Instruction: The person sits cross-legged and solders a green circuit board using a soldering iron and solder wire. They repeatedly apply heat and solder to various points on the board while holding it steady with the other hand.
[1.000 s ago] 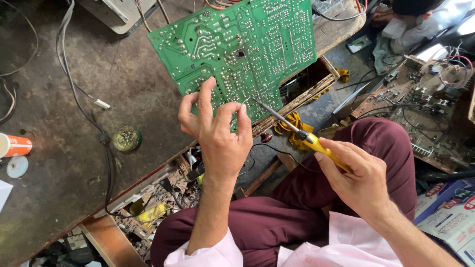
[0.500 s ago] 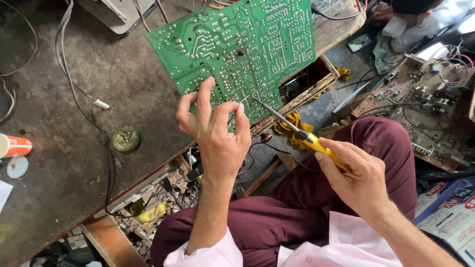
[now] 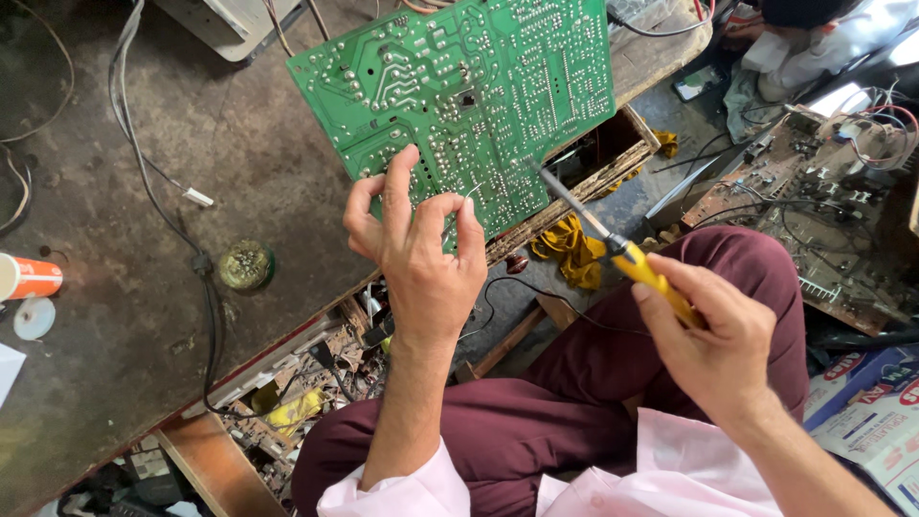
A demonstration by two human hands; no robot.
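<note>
Right hand (image 3: 713, 349) grips soldering iron (image 3: 613, 247), tip up-left toward circuit board (image 3: 459, 96); left hand (image 3: 421, 254) pinches wire.

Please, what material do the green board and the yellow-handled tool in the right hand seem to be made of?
The green circuit board looks like rigid laminate with a glossy green coating; the many silver dots seem to be solder. The soldering iron in the right hand seems to have a smooth yellow plastic handle and a grey metal shaft, judging by its dull shine.

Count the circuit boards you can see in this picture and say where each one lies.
2. A green circuit board lies on the bench under the left hand, near the soldering iron. A brown circuit board lies at the right. More may hide in the clutter.
</note>
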